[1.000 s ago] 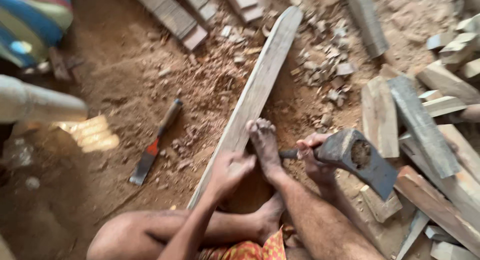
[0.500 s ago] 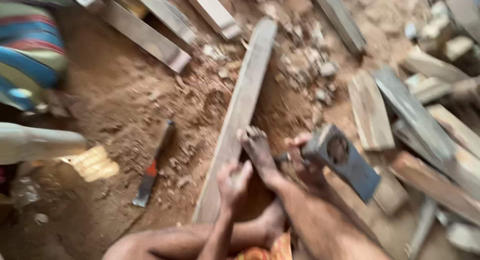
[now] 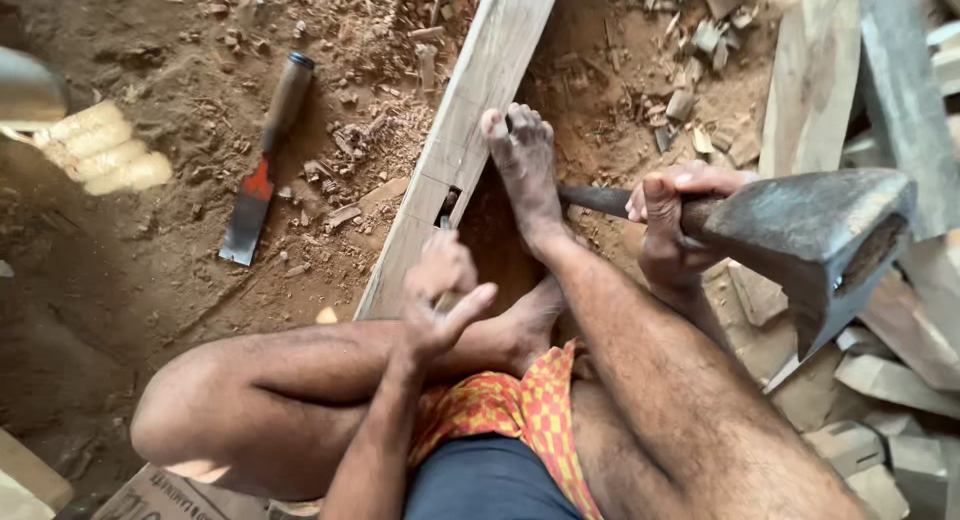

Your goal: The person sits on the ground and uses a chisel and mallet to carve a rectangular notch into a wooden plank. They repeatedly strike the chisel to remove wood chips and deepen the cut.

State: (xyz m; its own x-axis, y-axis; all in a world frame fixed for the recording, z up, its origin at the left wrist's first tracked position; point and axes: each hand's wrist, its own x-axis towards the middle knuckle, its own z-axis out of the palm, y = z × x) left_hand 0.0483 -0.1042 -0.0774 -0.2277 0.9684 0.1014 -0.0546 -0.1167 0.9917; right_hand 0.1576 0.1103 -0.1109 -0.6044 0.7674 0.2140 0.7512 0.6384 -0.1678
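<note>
I sit on the dirt floor with my bare foot (image 3: 525, 170) pressing on a long pale plank (image 3: 480, 90). My left hand (image 3: 440, 290) is curled around a small chisel whose tip (image 3: 445, 222) stands in a dark notch (image 3: 452, 202) cut in the plank's edge; most of the tool is hidden by my fingers. My right hand (image 3: 668, 230) grips the wooden handle of a heavy iron axe head (image 3: 810, 235), held to the right of the foot and above the ground.
A second chisel (image 3: 265, 160) with a brown handle and red-marked blade lies on the sawdust to the left. Wood chips (image 3: 700, 70) and stacked offcuts (image 3: 880, 380) crowd the right side. A pale ribbed object (image 3: 105, 155) lies far left.
My left hand has moved up against the plank's notch. The axe head has risen closer to the camera on the right. My foot has stayed on the plank.
</note>
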